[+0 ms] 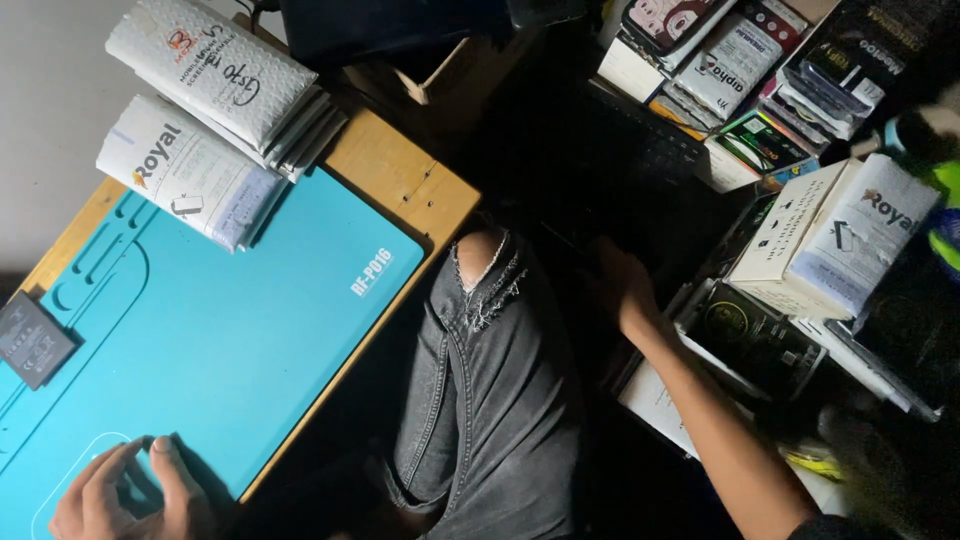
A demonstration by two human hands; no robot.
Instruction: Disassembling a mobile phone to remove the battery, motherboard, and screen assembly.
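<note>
My left hand rests at the near edge of a turquoise work mat, fingers curled loosely, with nothing visible in it. My right hand reaches down into a dark gap to the right of my knee, close to stacked boxes; what it touches is hidden in shadow. A small dark flat battery lies on the mat's left edge. My leg in torn grey jeans fills the middle.
The mat lies on a wooden table. White padded packets are stacked at the table's far corner. Boxes and packets are piled at the right, with more packaged goods behind them.
</note>
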